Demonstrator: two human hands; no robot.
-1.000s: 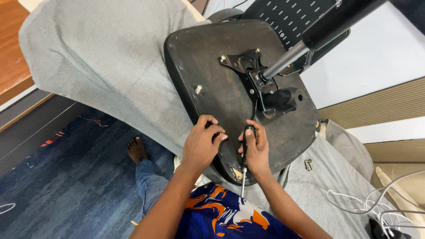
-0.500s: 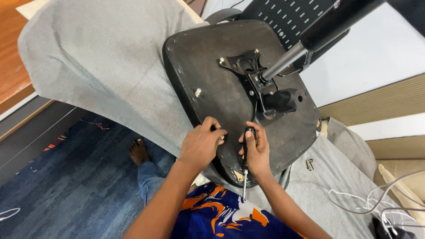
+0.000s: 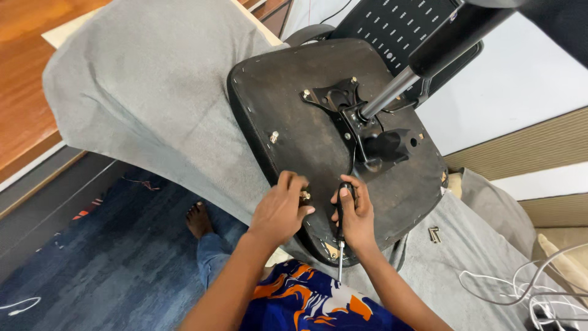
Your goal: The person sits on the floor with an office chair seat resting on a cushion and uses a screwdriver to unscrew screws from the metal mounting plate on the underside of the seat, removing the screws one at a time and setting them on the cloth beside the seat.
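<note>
Left hand (image 3: pixel 278 211): fingertips pinched on a small brass bolt (image 3: pixel 304 196) near the seat's 6 o'clock rim, palm down, rest of the fingers curled. Right hand (image 3: pixel 355 214): closed fist around a screwdriver (image 3: pixel 340 236), black handle in the palm, thumb along the top, metal shaft running out below the hand to 6 o'clock past the seat edge. The two hands sit just beside each other, not touching. Both rest on the underside of an upturned chair seat (image 3: pixel 306 141), dark and flat, lying on a grey cloth (image 3: pixel 153 92). Metal bracket (image 3: pixel 349 116) and the post (image 3: pixel 416 64) stand at 12 to 1 o'clock of the hands, well apart. Bare seat surface to 10 o'clock; rim right under the wrists. Forearms come up from 6 o'clock, converging. Bare foot (image 3: pixel 199 220) at 9 o'clock on the blue carpet (image 3: pixel 92 270).
</note>
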